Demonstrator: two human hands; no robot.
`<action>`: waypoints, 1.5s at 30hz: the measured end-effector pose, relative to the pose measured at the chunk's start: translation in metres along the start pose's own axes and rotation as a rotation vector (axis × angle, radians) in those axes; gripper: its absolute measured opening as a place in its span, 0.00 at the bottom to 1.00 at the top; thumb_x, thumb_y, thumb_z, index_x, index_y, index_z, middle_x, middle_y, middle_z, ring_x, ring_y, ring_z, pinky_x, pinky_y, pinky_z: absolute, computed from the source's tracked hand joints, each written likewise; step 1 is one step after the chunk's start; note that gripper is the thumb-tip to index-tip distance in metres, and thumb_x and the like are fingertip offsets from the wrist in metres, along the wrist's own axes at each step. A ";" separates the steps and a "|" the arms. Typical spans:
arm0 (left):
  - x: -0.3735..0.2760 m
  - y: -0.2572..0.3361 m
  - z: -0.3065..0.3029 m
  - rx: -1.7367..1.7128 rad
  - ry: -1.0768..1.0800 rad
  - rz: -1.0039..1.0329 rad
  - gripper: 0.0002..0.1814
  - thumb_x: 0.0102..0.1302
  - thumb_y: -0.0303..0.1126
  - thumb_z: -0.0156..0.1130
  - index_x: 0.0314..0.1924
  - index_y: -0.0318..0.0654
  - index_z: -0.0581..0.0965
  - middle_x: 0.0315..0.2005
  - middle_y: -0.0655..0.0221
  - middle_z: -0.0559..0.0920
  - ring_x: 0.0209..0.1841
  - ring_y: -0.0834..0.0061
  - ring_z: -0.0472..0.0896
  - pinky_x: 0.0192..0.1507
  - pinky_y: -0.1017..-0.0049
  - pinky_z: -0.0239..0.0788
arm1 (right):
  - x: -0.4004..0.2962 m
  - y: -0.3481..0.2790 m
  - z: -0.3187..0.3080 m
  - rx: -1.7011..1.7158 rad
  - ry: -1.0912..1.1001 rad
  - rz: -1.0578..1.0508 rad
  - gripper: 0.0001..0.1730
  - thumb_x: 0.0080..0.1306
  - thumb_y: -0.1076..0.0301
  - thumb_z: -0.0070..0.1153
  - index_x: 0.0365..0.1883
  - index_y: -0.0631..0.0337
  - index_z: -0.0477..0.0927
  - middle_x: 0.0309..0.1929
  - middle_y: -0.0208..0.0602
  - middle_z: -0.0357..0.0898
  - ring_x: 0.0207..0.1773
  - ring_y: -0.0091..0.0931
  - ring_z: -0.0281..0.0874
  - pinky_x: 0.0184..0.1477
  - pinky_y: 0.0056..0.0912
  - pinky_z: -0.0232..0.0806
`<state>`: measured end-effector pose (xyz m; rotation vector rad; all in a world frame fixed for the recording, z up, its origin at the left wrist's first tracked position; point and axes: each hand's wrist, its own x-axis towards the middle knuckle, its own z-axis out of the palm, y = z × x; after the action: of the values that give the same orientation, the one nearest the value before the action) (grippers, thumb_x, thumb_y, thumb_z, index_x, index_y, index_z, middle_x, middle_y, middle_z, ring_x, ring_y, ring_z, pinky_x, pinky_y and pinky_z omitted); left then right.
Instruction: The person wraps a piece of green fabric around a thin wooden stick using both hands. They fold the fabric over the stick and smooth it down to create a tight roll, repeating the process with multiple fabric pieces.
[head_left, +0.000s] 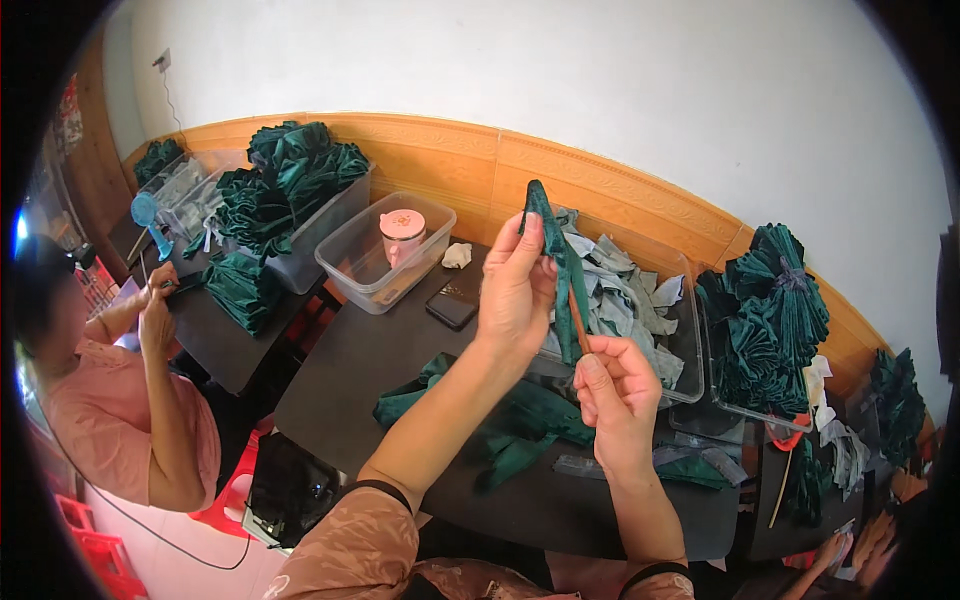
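Raised above the dark table, my left hand (517, 289) pinches a narrow piece of dark green velvet (537, 196) between thumb and fingers. A thin brown stick (577, 321) runs along the velvet, partly covered by it. Its lower end is in my right hand (619, 386), gripped between thumb and fingertips. Below my forearms, more green velvet pieces (517, 409) lie loosely on the table (345, 375). Just behind my hands, pale grey-green fabric scraps (622, 300) fill a clear plastic bin (696, 360).
A clear bin (360, 289) holds a pink lidded mug (403, 236); nearby lie a smartphone (452, 300) and crumpled tissue (457, 256). Bundled pleated velvet (772, 322) fills a bin at right. A co-worker (135, 420) sits left; another person's hands (855, 544) show lower right.
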<state>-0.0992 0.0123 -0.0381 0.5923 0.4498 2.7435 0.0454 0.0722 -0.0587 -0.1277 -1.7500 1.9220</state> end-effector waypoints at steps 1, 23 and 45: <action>0.002 0.002 0.000 0.046 0.008 0.015 0.05 0.69 0.33 0.57 0.40 0.42 0.77 0.30 0.80 0.80 0.28 0.90 0.74 0.32 0.86 0.67 | 0.002 0.001 -0.003 -0.017 0.008 -0.014 0.09 0.68 0.71 0.53 0.45 0.63 0.75 0.28 0.26 0.75 0.24 0.11 0.64 0.23 0.12 0.56; -0.006 0.031 0.022 0.244 -0.260 0.391 0.29 0.75 0.46 0.40 0.71 0.45 0.52 0.72 0.64 0.50 0.74 0.65 0.44 0.71 0.62 0.42 | 0.015 0.009 -0.012 -0.608 0.226 -0.532 0.07 0.63 0.80 0.56 0.41 0.67 0.78 0.28 0.37 0.78 0.26 0.20 0.73 0.27 0.23 0.65; -0.003 0.019 0.018 0.348 -0.161 -0.021 0.20 0.73 0.44 0.47 0.55 0.37 0.71 0.47 0.66 0.77 0.54 0.72 0.72 0.54 0.73 0.62 | 0.017 0.005 -0.016 -0.055 -0.018 -0.066 0.09 0.68 0.72 0.54 0.44 0.65 0.75 0.29 0.26 0.75 0.27 0.12 0.66 0.28 0.13 0.57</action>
<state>-0.0927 -0.0020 -0.0162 0.8779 0.8952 2.5868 0.0363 0.0940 -0.0613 -0.0712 -1.7969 1.8350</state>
